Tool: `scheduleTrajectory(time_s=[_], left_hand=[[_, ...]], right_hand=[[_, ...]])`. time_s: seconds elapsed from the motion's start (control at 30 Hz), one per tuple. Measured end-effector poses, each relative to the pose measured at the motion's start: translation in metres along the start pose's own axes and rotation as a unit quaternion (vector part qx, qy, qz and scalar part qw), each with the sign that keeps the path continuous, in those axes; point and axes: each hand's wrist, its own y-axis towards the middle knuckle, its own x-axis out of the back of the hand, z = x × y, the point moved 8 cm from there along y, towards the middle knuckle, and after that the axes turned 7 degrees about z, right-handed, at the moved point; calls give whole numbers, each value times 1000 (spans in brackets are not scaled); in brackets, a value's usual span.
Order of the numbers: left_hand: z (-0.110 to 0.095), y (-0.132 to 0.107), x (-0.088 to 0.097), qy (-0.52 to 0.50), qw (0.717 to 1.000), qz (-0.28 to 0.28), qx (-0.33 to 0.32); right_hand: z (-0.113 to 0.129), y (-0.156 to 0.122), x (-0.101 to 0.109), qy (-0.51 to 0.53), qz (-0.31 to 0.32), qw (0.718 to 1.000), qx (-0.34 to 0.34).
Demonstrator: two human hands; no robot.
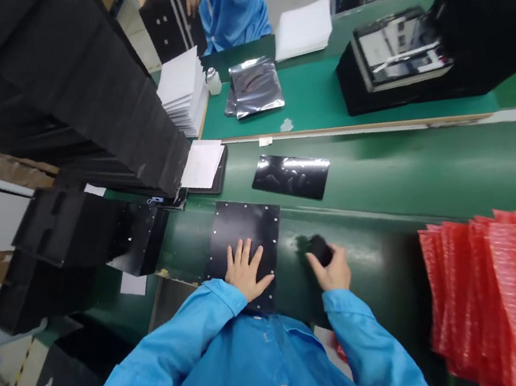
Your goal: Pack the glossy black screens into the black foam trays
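Observation:
A flat black sheet [247, 221] with small holes along its edges lies in front of me on the green bench. My left hand [246, 272] rests on it, palm down with the fingers spread. To the right of the sheet, my right hand [332, 267] grips a small black block [319, 249] just over the bench top; its exact kind cannot be made out. Beyond my hands lies a glossy black film sheet [291, 176].
A tall stack of black sheets [90, 95] rises at the left. Red bubble bags [503, 291] are piled at the right. Across the bench are white papers [183, 90], silvery bags [257, 86], a small white bottle [213, 81] and a co-worker [228, 2] holding a black panel [172, 24].

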Motion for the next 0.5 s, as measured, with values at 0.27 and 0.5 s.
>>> scheduleTrajectory(time_s=[0.27,0.5], left_hand=[[-7,5,-2,-47,997,50,22],[4,-10,47,-250,962,18,109]], right_hand=[[121,-8,0,-227,229,910,260],[96,19,24,-182,89,923,327]])
